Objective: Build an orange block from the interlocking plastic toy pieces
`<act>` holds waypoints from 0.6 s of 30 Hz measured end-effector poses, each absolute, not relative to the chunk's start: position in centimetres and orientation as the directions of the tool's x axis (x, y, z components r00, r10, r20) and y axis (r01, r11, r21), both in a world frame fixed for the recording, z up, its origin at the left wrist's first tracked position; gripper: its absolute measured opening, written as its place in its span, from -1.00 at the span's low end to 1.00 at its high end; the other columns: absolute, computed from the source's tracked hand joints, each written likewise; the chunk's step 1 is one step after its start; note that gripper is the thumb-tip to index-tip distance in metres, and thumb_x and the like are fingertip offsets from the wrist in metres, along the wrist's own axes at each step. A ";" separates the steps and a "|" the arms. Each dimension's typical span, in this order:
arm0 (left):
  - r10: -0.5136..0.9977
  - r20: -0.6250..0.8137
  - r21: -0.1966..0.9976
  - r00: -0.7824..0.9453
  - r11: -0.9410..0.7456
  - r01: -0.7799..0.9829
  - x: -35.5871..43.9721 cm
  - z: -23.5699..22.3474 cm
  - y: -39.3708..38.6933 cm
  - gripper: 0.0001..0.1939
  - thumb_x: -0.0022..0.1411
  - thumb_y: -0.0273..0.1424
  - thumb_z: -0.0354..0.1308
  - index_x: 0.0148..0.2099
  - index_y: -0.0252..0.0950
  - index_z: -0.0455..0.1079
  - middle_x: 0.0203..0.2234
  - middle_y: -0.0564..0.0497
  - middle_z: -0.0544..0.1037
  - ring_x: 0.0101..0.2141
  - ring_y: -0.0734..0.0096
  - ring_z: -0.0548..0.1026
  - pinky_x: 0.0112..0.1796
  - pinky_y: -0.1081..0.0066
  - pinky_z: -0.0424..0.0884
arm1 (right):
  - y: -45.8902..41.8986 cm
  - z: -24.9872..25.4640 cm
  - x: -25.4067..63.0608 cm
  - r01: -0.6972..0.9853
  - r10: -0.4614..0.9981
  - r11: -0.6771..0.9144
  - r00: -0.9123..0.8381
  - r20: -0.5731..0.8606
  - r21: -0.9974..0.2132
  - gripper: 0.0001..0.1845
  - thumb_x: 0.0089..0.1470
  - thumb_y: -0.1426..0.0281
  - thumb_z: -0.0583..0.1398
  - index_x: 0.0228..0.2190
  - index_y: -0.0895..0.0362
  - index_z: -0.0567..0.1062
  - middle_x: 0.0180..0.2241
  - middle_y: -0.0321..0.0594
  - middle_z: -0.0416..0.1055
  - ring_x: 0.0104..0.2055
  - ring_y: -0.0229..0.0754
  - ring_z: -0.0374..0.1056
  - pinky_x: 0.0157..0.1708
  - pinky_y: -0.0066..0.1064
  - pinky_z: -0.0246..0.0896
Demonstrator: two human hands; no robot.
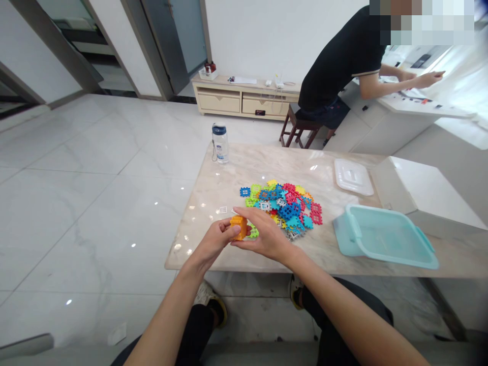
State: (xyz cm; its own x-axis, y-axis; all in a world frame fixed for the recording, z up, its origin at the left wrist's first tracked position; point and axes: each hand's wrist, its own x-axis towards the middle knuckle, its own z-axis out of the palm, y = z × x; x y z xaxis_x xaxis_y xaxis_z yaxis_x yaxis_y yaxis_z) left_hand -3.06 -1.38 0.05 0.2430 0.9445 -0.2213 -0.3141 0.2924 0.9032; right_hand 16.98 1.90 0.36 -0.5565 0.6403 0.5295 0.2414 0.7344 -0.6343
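Note:
Above the near edge of the marble table, my left hand (217, 239) grips a small orange block of interlocking plastic tiles (239, 227), thumb on its near face. Curved around the block's right side is my right hand (264, 231), its fingers also closed on it. Whether the block is one assembled cube or several stacked tiles cannot be made out. Just beyond my hands lies a pile of interlocking plastic tiles (292, 208) in blue, red, green, yellow and grey. A white tile (223, 210) lies apart, left of the pile.
An aqua plastic bin (345, 239) stands at the table's right, with a translucent lid (354, 176) behind it and a white box (427, 183) beside it. A water bottle (220, 145) stands at the far left corner. A person in black (343, 56) sits at another table.

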 end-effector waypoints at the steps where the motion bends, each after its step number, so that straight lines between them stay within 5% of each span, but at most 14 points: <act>1: 0.945 -0.224 0.901 0.238 0.294 -0.318 -3.0 0.0 -1.4 -0.41 0.02 0.02 0.62 -0.13 -0.39 0.68 -0.27 -0.14 0.70 -0.28 0.25 0.60 -0.20 0.37 0.46 | 2.0 0.3 17.0 0.249 0.643 0.730 -0.563 0.519 -0.636 -0.12 0.22 0.21 0.49 0.44 -0.10 0.31 0.25 -0.02 0.54 0.28 0.09 0.49 0.30 0.02 0.42; 18: 0.928 -0.216 0.902 0.303 0.308 -0.301 -3.0 -0.6 -1.6 -0.35 0.04 0.10 0.58 -0.15 -0.41 0.67 -0.27 -0.18 0.71 -0.18 0.13 0.67 -0.09 0.29 0.52 | 2.3 0.2 16.9 0.206 0.643 0.716 -0.567 0.515 -0.668 -0.34 0.23 0.27 0.47 0.30 -0.06 0.49 0.14 -0.09 0.62 0.16 0.05 0.56 0.20 -0.07 0.48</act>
State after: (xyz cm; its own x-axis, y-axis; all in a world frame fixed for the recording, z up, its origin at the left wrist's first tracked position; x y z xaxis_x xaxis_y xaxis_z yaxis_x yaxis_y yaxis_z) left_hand -3.02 -1.57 -0.60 0.3026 0.9283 -0.2161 -0.3009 0.3082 0.9025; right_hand 16.93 2.33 0.20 -0.5672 0.6431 0.5145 0.2058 0.7155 -0.6676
